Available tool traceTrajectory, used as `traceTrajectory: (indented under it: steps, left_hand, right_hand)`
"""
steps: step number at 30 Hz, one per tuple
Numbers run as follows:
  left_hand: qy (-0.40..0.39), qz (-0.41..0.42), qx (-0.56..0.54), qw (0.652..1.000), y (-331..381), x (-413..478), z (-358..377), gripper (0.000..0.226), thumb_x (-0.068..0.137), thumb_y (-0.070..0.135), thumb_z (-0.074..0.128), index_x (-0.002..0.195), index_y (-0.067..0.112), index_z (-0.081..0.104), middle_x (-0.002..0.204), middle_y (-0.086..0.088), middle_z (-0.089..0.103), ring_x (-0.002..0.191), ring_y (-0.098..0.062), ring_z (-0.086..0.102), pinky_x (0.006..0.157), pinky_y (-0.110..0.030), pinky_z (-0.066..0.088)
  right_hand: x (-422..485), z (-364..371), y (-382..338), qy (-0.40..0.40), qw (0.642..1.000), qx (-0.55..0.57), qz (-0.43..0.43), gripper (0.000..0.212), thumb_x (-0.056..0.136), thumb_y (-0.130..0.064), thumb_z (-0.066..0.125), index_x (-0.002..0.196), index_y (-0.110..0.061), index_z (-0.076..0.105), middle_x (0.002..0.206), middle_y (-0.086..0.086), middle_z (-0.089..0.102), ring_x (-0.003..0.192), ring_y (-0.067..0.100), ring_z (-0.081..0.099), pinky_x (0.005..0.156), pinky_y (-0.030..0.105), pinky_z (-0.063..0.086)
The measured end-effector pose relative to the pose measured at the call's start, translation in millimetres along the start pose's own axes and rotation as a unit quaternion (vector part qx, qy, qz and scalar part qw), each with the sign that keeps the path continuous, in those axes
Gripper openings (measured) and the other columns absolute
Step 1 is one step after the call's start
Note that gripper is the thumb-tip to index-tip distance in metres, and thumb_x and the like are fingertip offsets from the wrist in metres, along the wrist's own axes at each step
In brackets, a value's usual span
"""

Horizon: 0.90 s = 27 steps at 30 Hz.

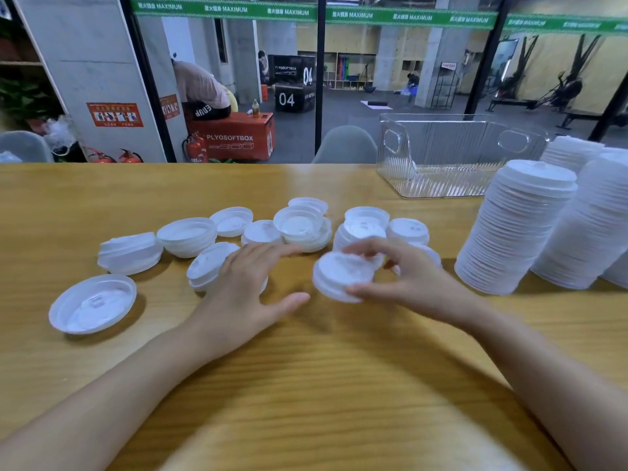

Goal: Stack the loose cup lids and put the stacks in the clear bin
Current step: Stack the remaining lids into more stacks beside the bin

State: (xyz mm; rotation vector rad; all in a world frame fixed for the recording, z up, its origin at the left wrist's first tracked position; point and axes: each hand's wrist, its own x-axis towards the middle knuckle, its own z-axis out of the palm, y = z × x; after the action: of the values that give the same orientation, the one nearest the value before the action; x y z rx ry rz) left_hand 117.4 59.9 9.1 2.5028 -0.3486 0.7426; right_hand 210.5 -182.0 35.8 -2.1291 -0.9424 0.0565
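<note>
Right grip [413, 282] pinches round white plastic lids [341, 277] — left grip [243, 288] spread, released — ribbed clear bin [441, 154] far right.

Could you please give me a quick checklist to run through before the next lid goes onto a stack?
1. Right hand holds a lid: ok, pinched at its rim.
2. One lid or several in that grip: cannot tell, blurred.
3. Left hand free for the next pick: ok, fingers straight above the loose lids.
4. Loose lids all facing one way: not ok; the leftmost lid lies hollow side up, others dome up.
5. Clear bin has room: ok, nearly empty.
6. Tall stacks binned: not ok, standing on the table beside it.
</note>
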Motion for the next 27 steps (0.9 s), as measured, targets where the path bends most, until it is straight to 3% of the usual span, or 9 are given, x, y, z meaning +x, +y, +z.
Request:
traceTrajectory:
  steps: [5, 7, 9, 11, 13, 16, 19, 23, 27]
  left_hand:
    - [-0.049, -0.008, -0.003, 0.999, 0, -2, 1, 0.059, 0.078, 0.067, 0.049, 0.131, 0.042, 0.048, 0.124, 0.027, 0.053, 0.118, 0.009, 0.041, 0.101, -0.008, 0.022]
    - [-0.05, -0.013, -0.003, 0.999, -1, -2, 1, 0.054, 0.08, 0.065, 0.046, 0.129, 0.042, 0.051, 0.122, 0.026, 0.054, 0.117, 0.009, 0.043, 0.1, -0.012, 0.026]
    - [-0.05, -0.02, -0.01, 0.999, -2, -2, 1, 0.051, 0.081, 0.064, 0.045, 0.127, 0.041, 0.053, 0.121, 0.027, 0.055, 0.116, 0.008, 0.044, 0.099, -0.016, 0.03]
    - [-0.049, -0.029, -0.015, 0.998, -3, -1, 1, 0.05, 0.082, 0.063, 0.044, 0.126, 0.04, 0.054, 0.12, 0.026, 0.056, 0.115, 0.006, 0.046, 0.101, -0.021, 0.033]
    - [-0.052, -0.036, -0.015, 0.998, -3, 0, 2, 0.048, 0.082, 0.063, 0.043, 0.124, 0.042, 0.053, 0.12, 0.026, 0.056, 0.114, 0.005, 0.047, 0.102, -0.025, 0.035]
    - [-0.054, -0.039, -0.014, 0.998, -1, 0, 3, 0.042, 0.083, 0.062, 0.044, 0.122, 0.047, 0.049, 0.118, 0.026, 0.057, 0.112, 0.003, 0.049, 0.101, -0.026, 0.036]
    - [-0.037, -0.041, -0.017, 0.998, 0, 0, 2, 0.043, 0.084, 0.058, 0.045, 0.123, 0.041, 0.054, 0.117, 0.023, 0.059, 0.11, -0.001, 0.051, 0.101, -0.031, 0.038]
    - [-0.028, -0.039, -0.016, 0.999, 2, 2, 2, 0.044, 0.086, 0.054, 0.046, 0.123, 0.034, 0.058, 0.115, 0.021, 0.061, 0.11, -0.001, 0.051, 0.1, -0.038, 0.041]
    - [-0.038, -0.049, -0.049, 0.997, 10, 5, 3, 0.042, 0.081, 0.057, 0.05, 0.12, 0.042, 0.053, 0.113, 0.024, 0.06, 0.111, 0.005, 0.051, 0.099, -0.024, 0.039]
  right_hand:
    - [-12, 20, 6, -0.061, 0.994, -0.08, -0.029, 0.054, 0.068, -0.054, 0.083, 0.116, -0.041, 0.062, 0.113, -0.027, 0.054, 0.116, -0.009, 0.041, 0.096, 0.011, 0.034]
    - [-11, 23, 5, -0.071, 0.99, -0.108, -0.055, 0.061, 0.063, -0.069, 0.072, 0.116, -0.04, 0.063, 0.118, -0.025, 0.059, 0.117, -0.001, 0.043, 0.099, 0.019, 0.035]
    - [-10, 18, 3, -0.052, 0.991, -0.105, -0.069, 0.065, 0.063, -0.073, 0.065, 0.12, -0.04, 0.06, 0.124, -0.026, 0.056, 0.121, 0.003, 0.043, 0.103, 0.017, 0.031]
    - [-2, 6, 3, 0.024, 0.994, -0.083, -0.061, 0.064, 0.069, -0.062, 0.075, 0.124, -0.036, 0.057, 0.128, -0.022, 0.053, 0.121, 0.002, 0.042, 0.104, 0.01, 0.025]
    - [14, -8, 5, 0.077, 0.991, -0.103, -0.029, 0.066, 0.076, -0.045, 0.081, 0.133, -0.027, 0.053, 0.134, -0.014, 0.051, 0.125, 0.006, 0.039, 0.106, 0.016, 0.025]
    - [40, -16, 12, 0.02, 0.986, -0.156, 0.061, 0.085, 0.075, -0.044, 0.082, 0.145, -0.029, 0.037, 0.147, -0.004, 0.043, 0.136, 0.018, 0.035, 0.108, 0.031, 0.029]
    - [54, -8, 17, -0.025, 0.977, -0.181, 0.106, 0.092, 0.073, -0.047, 0.082, 0.148, -0.029, 0.032, 0.145, 0.005, 0.045, 0.133, 0.023, 0.041, 0.109, 0.04, 0.035]
    - [57, -1, 22, -0.01, 0.979, -0.174, 0.109, 0.084, 0.074, -0.041, 0.082, 0.143, -0.028, 0.035, 0.134, 0.008, 0.049, 0.119, 0.025, 0.05, 0.099, 0.038, 0.04]
    - [41, -4, 18, 0.013, 0.993, -0.083, 0.081, 0.076, 0.076, -0.032, 0.084, 0.139, -0.029, 0.041, 0.119, 0.0, 0.053, 0.11, 0.019, 0.052, 0.082, 0.028, 0.037]
